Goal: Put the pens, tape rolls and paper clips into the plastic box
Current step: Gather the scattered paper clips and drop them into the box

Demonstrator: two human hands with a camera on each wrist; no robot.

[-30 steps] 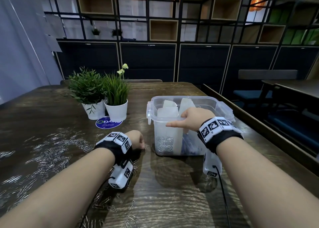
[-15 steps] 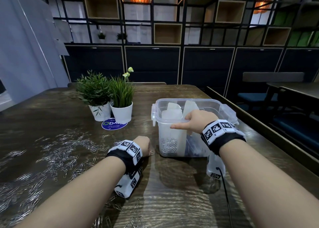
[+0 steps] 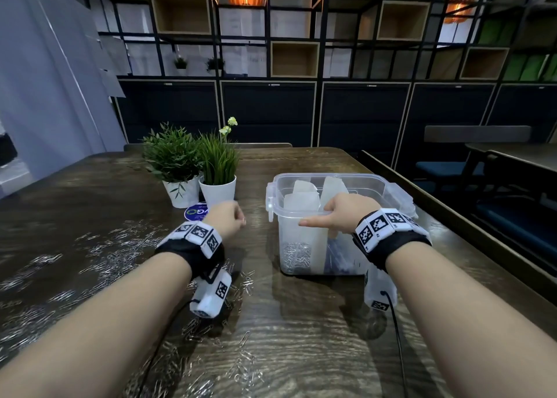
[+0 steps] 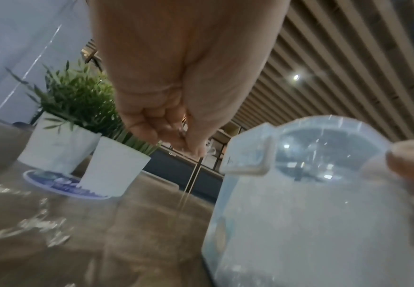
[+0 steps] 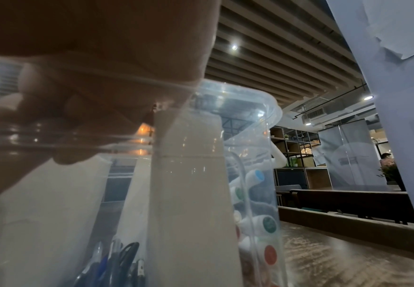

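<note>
Now my left hand [image 3: 226,219] pinches shiny paper clips [image 4: 181,134] — my right hand [image 3: 342,213] grips the clear plastic box's [image 3: 373,180] rim.

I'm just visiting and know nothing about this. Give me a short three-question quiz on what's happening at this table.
1. True or false: the plastic box has its lid on.
2. Which hand rests on the box rim: A) left hand, B) right hand?
3. Fill in: loose paper clips lie scattered on the table's ____ side.

Key:
1. False; the box is open on top, with white dividers standing inside.
2. B; the left hand is raised beside the box, fingers pinched together.
3. Left; more paper clips already sit in the box's front-left compartment.
</note>
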